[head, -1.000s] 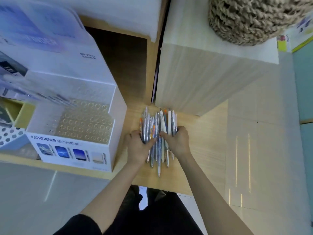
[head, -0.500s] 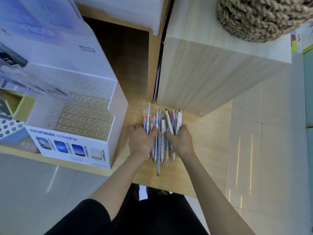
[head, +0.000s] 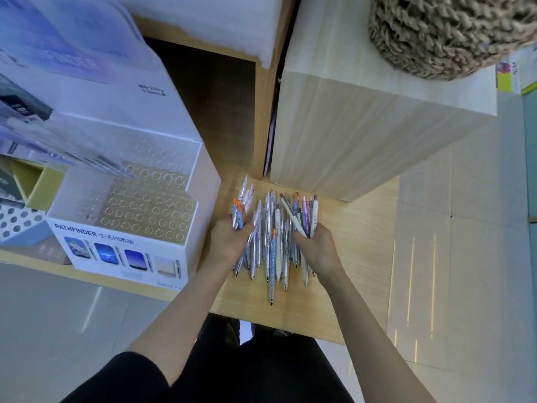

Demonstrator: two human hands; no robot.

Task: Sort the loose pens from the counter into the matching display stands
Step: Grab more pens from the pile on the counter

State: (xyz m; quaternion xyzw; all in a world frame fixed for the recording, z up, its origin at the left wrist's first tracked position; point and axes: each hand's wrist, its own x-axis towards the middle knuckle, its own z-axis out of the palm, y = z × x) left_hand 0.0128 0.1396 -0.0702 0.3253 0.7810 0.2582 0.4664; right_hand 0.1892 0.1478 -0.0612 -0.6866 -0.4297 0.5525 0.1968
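Head view: the loose pens [head: 273,242] lie fanned on the wooden tabletop [head: 357,257], tips toward the person, and span the gap between the two hands. The left hand [head: 229,238] has its grip curled round a bunch with orange ends at the fan's left edge. The right hand [head: 318,245] has its grip closed round cream and purple ones at the right edge. Both forearms reach forward, backs of the hands up. The white display stand [head: 128,251], with rows of holes, stands just left of the left hand.

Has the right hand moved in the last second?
Yes: the right hand has shifted right, farther from the PATHFINDER display stand, spreading the pens apart.
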